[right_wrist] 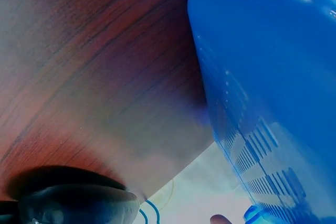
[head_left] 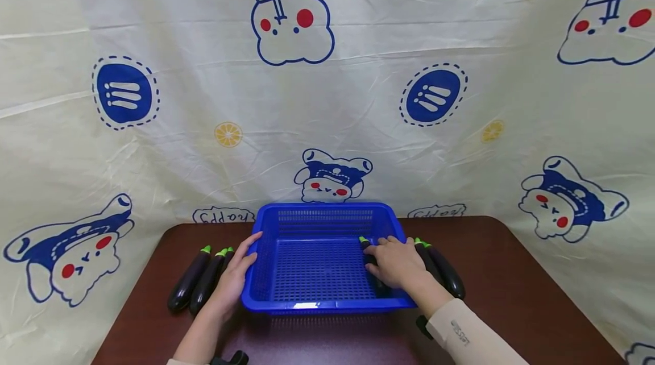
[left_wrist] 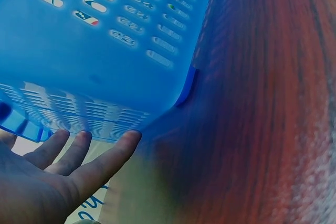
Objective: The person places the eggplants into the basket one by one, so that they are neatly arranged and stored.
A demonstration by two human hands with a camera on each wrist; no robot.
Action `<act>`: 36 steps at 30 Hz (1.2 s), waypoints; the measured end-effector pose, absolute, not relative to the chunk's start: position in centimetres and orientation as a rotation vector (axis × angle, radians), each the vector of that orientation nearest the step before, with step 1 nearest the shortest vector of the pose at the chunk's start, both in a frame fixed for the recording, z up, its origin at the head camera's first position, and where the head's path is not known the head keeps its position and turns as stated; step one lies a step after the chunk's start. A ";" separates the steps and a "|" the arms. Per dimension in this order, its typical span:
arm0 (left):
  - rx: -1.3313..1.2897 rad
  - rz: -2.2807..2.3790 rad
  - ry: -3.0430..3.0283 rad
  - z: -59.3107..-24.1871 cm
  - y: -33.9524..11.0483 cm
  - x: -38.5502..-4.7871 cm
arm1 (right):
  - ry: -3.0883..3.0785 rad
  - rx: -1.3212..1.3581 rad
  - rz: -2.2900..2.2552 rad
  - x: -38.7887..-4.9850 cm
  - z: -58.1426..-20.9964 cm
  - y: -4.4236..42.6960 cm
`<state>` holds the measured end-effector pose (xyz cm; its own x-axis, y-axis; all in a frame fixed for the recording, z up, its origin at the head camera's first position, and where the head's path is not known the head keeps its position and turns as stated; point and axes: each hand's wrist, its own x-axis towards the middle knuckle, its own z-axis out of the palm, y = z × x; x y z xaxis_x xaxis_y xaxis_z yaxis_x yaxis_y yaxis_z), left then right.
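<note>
A blue plastic basket (head_left: 317, 303) with slotted walls stands on the table. One dark eggplant (head_left: 377, 285) with a green stem lies inside, along the basket's right side. My right hand (head_left: 401, 265) reaches over the right rim and holds this eggplant, covering part of it. My left hand (head_left: 232, 280) rests against the left side of the basket. In the left wrist view its fingers (left_wrist: 107, 162) are extended by the slotted wall. The right wrist view shows mostly the basket's outer wall (right_wrist: 273, 77) and only a fingertip at the bottom.
Left of the basket lie eggplants (head_left: 188, 281), partly behind my left hand. More eggplants (head_left: 446, 273) lie just right of the basket, beside my right wrist. A patterned cloth (head_left: 358, 98) hangs behind the brown table (head_left: 327, 342).
</note>
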<state>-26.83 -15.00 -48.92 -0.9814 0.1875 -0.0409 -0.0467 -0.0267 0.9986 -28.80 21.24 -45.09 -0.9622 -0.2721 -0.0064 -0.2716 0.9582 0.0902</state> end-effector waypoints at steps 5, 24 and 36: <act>0.135 2.147 2.052 -49.0 -15.5 -26.5 | -3.102 0.425 -0.073 -28.9 -45.2 20.7; 0.144 2.149 2.045 -48.8 -15.5 -26.8 | -2.895 0.444 0.240 -28.8 -44.4 21.3; 0.165 2.156 2.054 -49.0 -15.0 -26.8 | -2.826 0.463 0.278 -28.4 -43.5 23.0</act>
